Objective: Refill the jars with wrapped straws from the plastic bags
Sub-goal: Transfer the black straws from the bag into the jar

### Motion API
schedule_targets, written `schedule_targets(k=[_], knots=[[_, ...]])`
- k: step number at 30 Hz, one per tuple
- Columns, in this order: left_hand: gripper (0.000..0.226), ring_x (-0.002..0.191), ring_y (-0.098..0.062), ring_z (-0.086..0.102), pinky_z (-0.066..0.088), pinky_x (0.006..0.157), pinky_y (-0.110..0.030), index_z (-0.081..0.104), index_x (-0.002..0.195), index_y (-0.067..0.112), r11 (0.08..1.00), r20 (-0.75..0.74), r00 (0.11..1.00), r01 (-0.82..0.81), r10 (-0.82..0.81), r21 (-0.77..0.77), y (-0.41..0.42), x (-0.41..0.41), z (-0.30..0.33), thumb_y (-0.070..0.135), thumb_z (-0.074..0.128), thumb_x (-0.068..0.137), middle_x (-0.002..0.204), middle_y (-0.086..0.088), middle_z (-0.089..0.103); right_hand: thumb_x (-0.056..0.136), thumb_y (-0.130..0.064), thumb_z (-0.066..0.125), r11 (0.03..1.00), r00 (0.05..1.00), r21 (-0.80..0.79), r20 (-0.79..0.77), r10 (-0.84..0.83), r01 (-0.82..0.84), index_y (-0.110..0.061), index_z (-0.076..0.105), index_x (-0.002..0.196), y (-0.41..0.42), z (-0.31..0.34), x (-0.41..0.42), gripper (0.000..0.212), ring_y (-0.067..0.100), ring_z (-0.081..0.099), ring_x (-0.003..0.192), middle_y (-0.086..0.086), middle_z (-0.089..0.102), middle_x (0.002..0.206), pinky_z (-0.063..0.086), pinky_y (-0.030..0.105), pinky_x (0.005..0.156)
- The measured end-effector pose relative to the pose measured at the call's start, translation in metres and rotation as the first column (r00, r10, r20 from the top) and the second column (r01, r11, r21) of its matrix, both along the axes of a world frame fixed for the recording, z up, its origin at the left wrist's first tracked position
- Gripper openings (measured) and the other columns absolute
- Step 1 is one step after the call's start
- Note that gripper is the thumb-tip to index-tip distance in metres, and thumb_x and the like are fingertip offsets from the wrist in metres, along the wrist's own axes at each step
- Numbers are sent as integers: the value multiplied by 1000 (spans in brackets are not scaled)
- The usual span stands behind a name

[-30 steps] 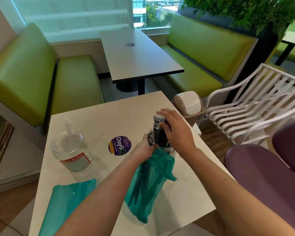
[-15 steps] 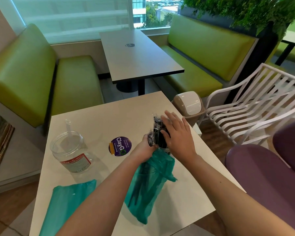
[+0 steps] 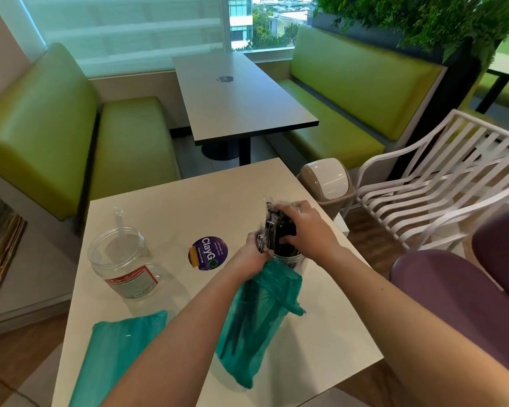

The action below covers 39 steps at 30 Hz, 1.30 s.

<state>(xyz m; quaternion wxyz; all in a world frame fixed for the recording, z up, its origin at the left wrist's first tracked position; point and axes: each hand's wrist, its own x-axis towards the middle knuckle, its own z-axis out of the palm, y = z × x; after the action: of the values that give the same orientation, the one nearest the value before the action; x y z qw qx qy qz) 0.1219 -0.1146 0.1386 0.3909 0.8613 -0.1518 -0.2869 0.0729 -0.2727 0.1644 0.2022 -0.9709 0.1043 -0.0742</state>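
Straws (image 3: 276, 227) gripped by both hands (image 3: 279, 239); bin (image 3: 326, 183) beyond; empty jar (image 3: 124, 262) left

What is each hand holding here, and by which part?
Both hands grip the bundle of wrapped straws standing in the jar: left hand low on its side, right hand around its upper part.

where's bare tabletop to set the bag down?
Free: the far strip of the table behind the empty jar and sticker; the near right corner beside the teal bag. Crowded: around the straw bundle, where both hands work.
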Motion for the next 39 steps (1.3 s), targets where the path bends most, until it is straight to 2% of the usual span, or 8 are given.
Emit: schedule_targets(k=[9,14,18,21,26,31,34,39], knots=[[64,90,-22,58,47,80,-33,19,150,21,1000,-4,1000,0,0,17,0,1,1,31,55,98,123,-12,61,84,-9,67,996,980,-78,187,64,-50,-22,55,130,-4,17,9,49,26,43,124,7,49,134,49,45,96],[65,91,-21,57,46,81,-33,19,151,22,1000,-14,1000,-5,5,8,1,1,1,31,55,98,127,-11,60,102,-23,40,979,990,-148,-6,143,-143,-35,28,150,-8,10,-5,51,24,24,141,2,27,157,25,40,115],[64,91,-21,56,45,78,-31,19,151,21,1000,-5,1000,-3,3,1,0,0,2,31,55,99,127,-12,60,97,-20,37,989,990,52,42,135,-137,-51,19,147,-2,20,-16,62,18,17,143,-4,16,160,13,38,118],[64,89,-22,55,43,76,-30,20,151,22,1000,4,1000,1,-1,14,1,0,2,32,55,98,127,-13,60,95,-23,43,990,977,12,161,138,-141,-44,14,151,7,24,-17,67,15,15,145,-7,15,161,10,38,119],[62,107,-25,57,42,82,-30,24,151,22,1000,33,999,15,-15,-6,3,0,1,30,56,98,133,-11,57,105,-37,24,959,986,-243,42,161,-147,-28,10,154,15,1,-9,53,9,1,149,-8,11,162,-4,38,122],[55,103,-20,58,43,81,-28,35,147,24,997,14,999,-40,41,-59,10,-1,1,32,57,97,128,-5,60,97,-30,50,968,950,-247,293,105,-31,-20,52,137,22,2,-14,41,22,35,139,0,51,142,15,41,119],[40,99,-20,59,46,80,-29,48,134,18,987,-9,993,-120,120,-107,16,0,4,31,58,97,116,-4,63,88,-26,62,967,898,-233,440,12,101,-22,66,110,38,8,-27,23,25,49,110,1,59,116,36,37,93],[19,99,-20,60,45,87,-33,60,112,13,950,-83,975,-218,204,-225,30,1,8,23,61,96,103,-4,65,85,-28,64,994,955,108,296,-17,-16,-19,62,94,73,2,-47,13,14,53,90,-5,57,92,50,32,75]])
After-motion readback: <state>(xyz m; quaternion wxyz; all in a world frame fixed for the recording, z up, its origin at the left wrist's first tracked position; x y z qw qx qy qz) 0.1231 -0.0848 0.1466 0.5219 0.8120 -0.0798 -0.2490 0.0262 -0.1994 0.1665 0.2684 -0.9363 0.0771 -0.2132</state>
